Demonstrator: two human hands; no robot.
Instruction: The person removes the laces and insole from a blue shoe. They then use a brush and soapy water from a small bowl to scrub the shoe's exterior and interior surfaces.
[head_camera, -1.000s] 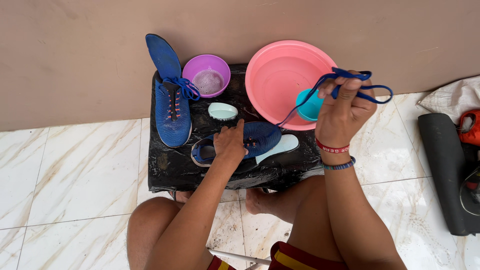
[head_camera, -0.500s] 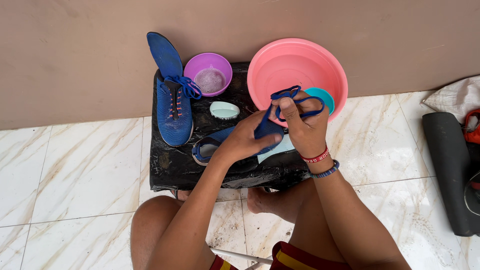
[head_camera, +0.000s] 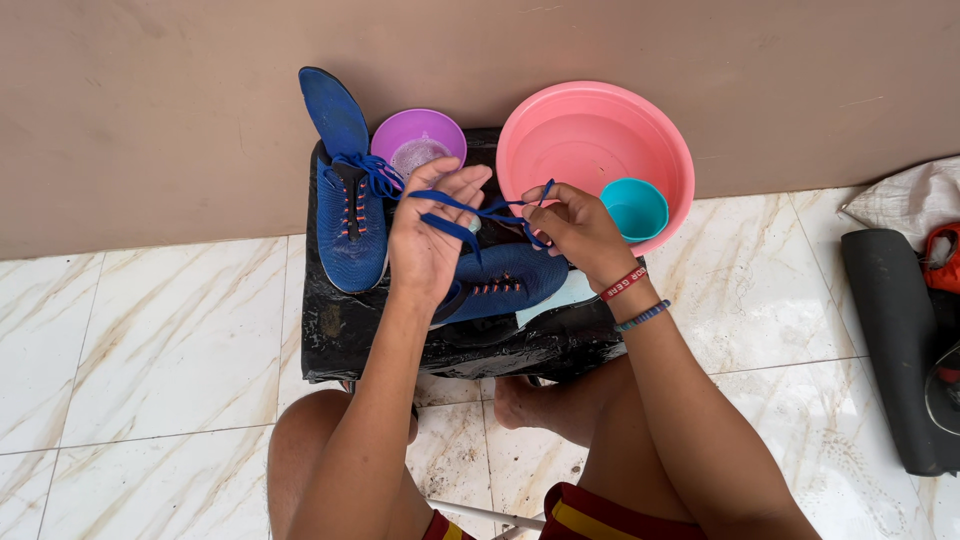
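A blue shoelace (head_camera: 470, 211) is stretched between both my hands above a blue sneaker (head_camera: 512, 279) lying on a black plastic sheet (head_camera: 340, 335). My left hand (head_camera: 430, 235) has its palm up with the lace laid over the fingers. My right hand (head_camera: 577, 229) pinches the other part of the lace in closed fingers. A second blue sneaker (head_camera: 350, 212), still laced, lies to the left, with a blue insole (head_camera: 335, 110) leaning on the wall behind it.
A purple bowl (head_camera: 418, 140) of soapy water and a pink basin (head_camera: 595, 150) holding a small teal cup (head_camera: 634, 208) stand at the wall. A dark rolled mat (head_camera: 895, 340) and cloth lie on the right. Marble floor tiles surround my bare legs.
My right hand came down from beside the basin to the sneaker with the lace. My left hand left the sneaker, rose and took the lace across its palm.
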